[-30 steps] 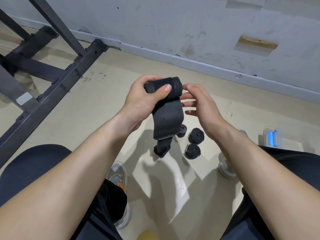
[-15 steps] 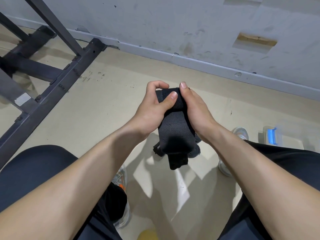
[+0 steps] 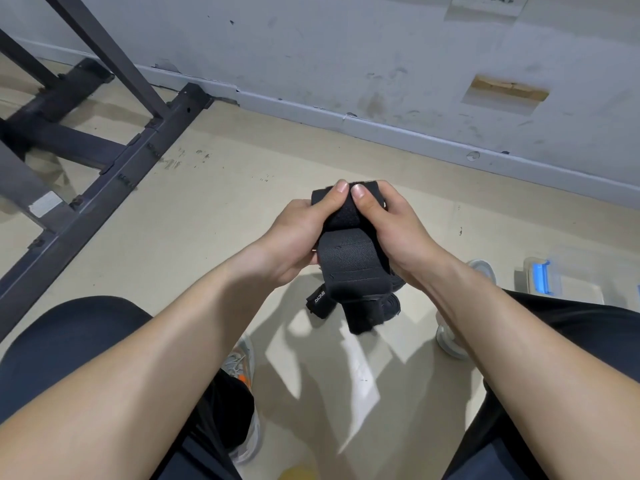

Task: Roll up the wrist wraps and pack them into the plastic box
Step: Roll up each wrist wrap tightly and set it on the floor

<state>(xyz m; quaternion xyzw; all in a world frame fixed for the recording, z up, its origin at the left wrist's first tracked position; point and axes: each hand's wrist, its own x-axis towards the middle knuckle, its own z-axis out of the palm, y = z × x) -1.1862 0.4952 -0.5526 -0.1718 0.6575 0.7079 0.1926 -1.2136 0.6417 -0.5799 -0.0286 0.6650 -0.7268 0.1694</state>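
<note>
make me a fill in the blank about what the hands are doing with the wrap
The left hand and right hand both grip a ___ wrist wrap.
Both ___ press on its rolled top.
Its loose end hangs ___.
The plastic box sits on the floor on the person's ___ side.
Missing words: black; thumbs; down; right.

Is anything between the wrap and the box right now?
The wrap, gripped by left hand and right hand, is off the floor; a shoe lies between it and the box. Box lid unclear.
</note>
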